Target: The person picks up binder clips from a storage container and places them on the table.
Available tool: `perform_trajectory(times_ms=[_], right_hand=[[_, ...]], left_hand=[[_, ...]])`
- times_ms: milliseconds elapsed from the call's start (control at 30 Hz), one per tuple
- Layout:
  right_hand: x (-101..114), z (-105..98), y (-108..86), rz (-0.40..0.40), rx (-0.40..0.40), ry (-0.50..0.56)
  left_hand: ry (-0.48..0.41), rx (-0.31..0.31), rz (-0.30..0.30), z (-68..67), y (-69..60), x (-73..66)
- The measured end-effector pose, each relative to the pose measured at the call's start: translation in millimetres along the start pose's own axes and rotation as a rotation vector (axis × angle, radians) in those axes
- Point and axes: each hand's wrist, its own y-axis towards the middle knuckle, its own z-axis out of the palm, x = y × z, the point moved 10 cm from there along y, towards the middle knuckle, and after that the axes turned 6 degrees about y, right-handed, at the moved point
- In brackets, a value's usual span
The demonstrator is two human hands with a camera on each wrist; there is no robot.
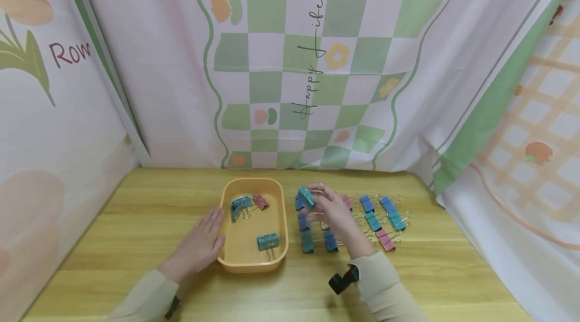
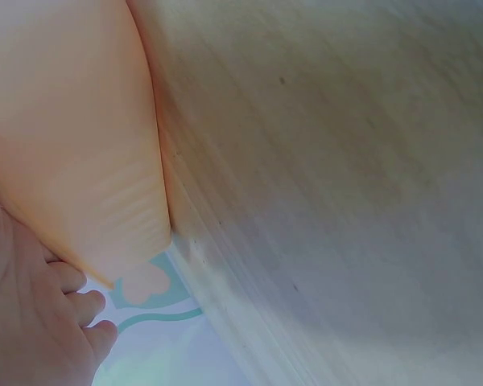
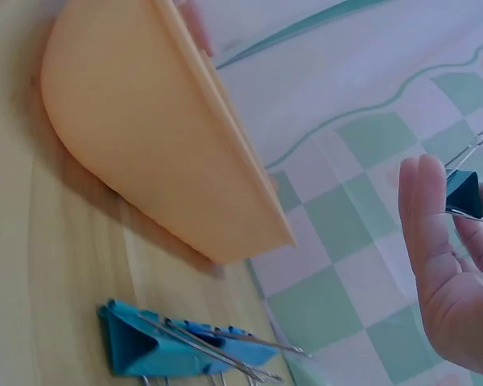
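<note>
My right hand (image 1: 334, 211) pinches a teal binder clip (image 1: 306, 197) above the left end of the rows of clips on the table. In the right wrist view the same binder clip (image 3: 464, 193) sits between the thumb and fingers, its wire handles sticking out. My left hand (image 1: 199, 241) rests against the left side of an orange plastic basket (image 1: 254, 265), fingers straight along its rim. Inside lie a few teal binder clips (image 1: 268, 242) and a pink binder clip (image 1: 260, 202). The left wrist view shows the fingers (image 2: 84, 310) beside the basket's outer wall.
Right of the basket, blue, teal and pink clips lie in rows, among them a blue clip (image 1: 331, 241), a pink clip (image 1: 385, 240) and a teal clip (image 1: 373, 221). My right hand covers some. A patterned curtain (image 1: 267, 85) hangs behind the wooden table (image 1: 149, 221).
</note>
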Motion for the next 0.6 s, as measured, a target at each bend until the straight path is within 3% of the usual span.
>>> perform_trajectory(times_ms=[133, 367, 600], right_hand=[[4.8, -12.3, -1.5, -0.022, -0.035, 0.021], [8.5, -31.4, -6.2, 0.008, -0.104, 0.031], [20.0, -51.4, -11.7, -0.049, -0.180, -0.007]], left_hand=[[-0.001, 0.006, -0.001, -0.3, -0.1, -0.1], [-0.004, 0.014, -0.002, -1.1, -0.1, -0.8], [0.004, 0.031, -0.004, 0.7, 0.4, -0.2]])
